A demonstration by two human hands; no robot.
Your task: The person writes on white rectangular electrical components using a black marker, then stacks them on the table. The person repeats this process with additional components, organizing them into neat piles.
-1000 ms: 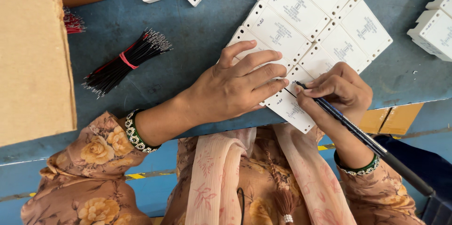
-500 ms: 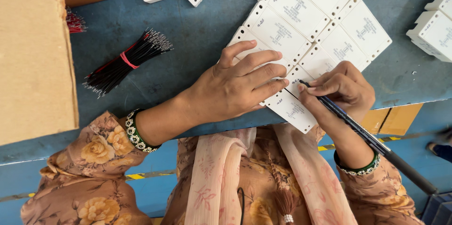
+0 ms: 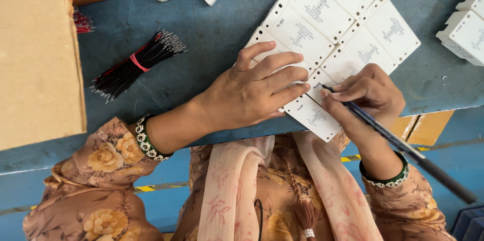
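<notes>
White boxes (image 3: 322,34) steadied by left hand (image 3: 252,95); right hand (image 3: 370,95) writes with pen (image 3: 403,145).

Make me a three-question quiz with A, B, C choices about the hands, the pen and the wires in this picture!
1. Where does the wire bundle lie?
A. on the blue table
B. inside a box
C. on the white cases

2. What colour band ties the wires?
A. green
B. red
C. yellow

3. What is the right hand doing?
A. resting open
B. gripping a pen
C. pinching a wire

Key: 1 A, it lies on bare table; 2 B, red band mid-bundle; 3 B, fingers wrap the pen, tip on a white case that the left hand presses flat.
</notes>
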